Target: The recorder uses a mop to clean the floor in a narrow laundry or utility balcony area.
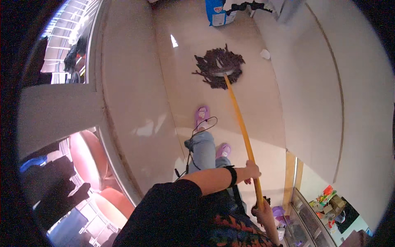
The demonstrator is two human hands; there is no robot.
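Note:
A mop with a yellow handle (pixel 240 120) reaches from my hands to the floor ahead of my feet. Its dark string mop head (pixel 206 66), with a pale fitting at the centre, lies spread on the light floor. My left hand (pixel 253 170), a black band on its wrist, grips the middle of the handle. Lower in the picture, near my body, my right hand (pixel 264 211) is closed around the handle's upper end. A dark cord (pixel 192 139) hangs in front of my jeans.
A blue bag (pixel 215 14) stands at the far end, near a small white object (pixel 265 54) by the right wall. Window openings line the left wall (pixel 129 92). A glass-fronted cabinet (pixel 304 216) stands at the lower right. My feet wear purple slippers (pixel 202 112).

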